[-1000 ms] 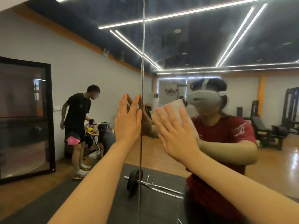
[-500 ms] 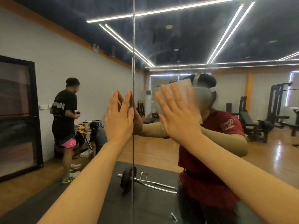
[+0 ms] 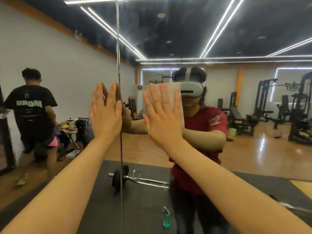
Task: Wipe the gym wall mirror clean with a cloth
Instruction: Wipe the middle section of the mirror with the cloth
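The gym wall mirror (image 3: 219,39) fills the view, with a vertical seam (image 3: 119,65) between two panels. My right hand (image 3: 163,115) presses a pale folded cloth (image 3: 177,92) flat against the glass, fingers straight and spread. The cloth shows above and to the right of the fingers. My left hand (image 3: 105,112) lies flat on the mirror just left of the seam, fingers straight, holding nothing. Both forearms reach up from the bottom of the frame.
All reflected: a barbell (image 3: 135,179) lying on a dark floor mat, a teal spray bottle (image 3: 166,220) standing on the mat, a person in a black shirt (image 3: 32,112) at left, another crouched by a small table (image 3: 70,130), weight machines (image 3: 287,107) at right.
My right hand and the cloth have slid up and to the right across the glass. The left hand stays flat by the seam. The reflected person in black has walked left.
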Motion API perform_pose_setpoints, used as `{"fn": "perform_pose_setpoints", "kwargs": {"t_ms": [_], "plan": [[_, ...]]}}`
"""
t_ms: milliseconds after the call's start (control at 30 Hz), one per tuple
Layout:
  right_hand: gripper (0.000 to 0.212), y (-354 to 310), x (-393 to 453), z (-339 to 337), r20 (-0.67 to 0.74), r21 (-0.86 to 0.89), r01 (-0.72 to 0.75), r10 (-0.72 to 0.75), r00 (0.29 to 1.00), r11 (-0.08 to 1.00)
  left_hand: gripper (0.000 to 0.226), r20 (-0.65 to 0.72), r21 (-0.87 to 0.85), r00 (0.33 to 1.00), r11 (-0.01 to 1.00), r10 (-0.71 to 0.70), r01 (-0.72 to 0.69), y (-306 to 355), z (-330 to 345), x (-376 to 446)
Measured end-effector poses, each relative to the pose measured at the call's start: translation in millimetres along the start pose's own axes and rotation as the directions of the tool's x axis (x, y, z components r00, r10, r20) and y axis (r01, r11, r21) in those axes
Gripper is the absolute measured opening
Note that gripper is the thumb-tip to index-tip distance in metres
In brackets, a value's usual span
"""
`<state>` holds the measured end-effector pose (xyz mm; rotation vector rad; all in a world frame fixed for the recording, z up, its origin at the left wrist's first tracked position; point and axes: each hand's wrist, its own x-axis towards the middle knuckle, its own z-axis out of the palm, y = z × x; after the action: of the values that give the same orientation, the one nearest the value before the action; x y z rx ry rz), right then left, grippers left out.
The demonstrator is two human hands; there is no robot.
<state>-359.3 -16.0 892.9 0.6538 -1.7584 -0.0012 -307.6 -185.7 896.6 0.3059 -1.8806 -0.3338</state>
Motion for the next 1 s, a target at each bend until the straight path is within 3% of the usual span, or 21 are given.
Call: {"fn": "perform_pose_setpoints", "kwargs": {"t_ms": [100,267,433,633,800,1000], "plan": [[0.066,31,-23,-2,0.024,-0.041,0.04,-0.039,0.999,0.998,0.054,-0.007,-0.002,1.0,1.0,-0.001,0.001,2,0,0],[0.069,94,-84,-9,0.038,-0.098,-0.044,0.048,0.998,0.994,0.052,-0.07,-0.035,0.997,0.999,-0.024,0.022,4,6,-11],[0.065,73,-79,-8,0.009,-0.078,-0.167,0.168,0.986,0.983,0.051,-0.058,-0.067,0.995,0.994,0.077,-0.081,-13,21,-47],[0.062,17,-60,6,0.024,-0.023,-0.077,0.078,0.997,0.997,0.053,-0.036,-0.016,0.995,0.995,0.095,-0.095,-19,26,-52],[0.063,58,-83,0,0.054,-0.054,0.028,-0.025,0.998,0.998,0.054,-0.01,-0.007,0.995,0.995,0.095,-0.095,-19,23,-52],[0.064,69,-92,-4,0.047,-0.07,0.025,-0.022,0.999,0.997,0.055,0.052,0.027,0.995,0.996,0.087,-0.089,-17,14,-52]]}}
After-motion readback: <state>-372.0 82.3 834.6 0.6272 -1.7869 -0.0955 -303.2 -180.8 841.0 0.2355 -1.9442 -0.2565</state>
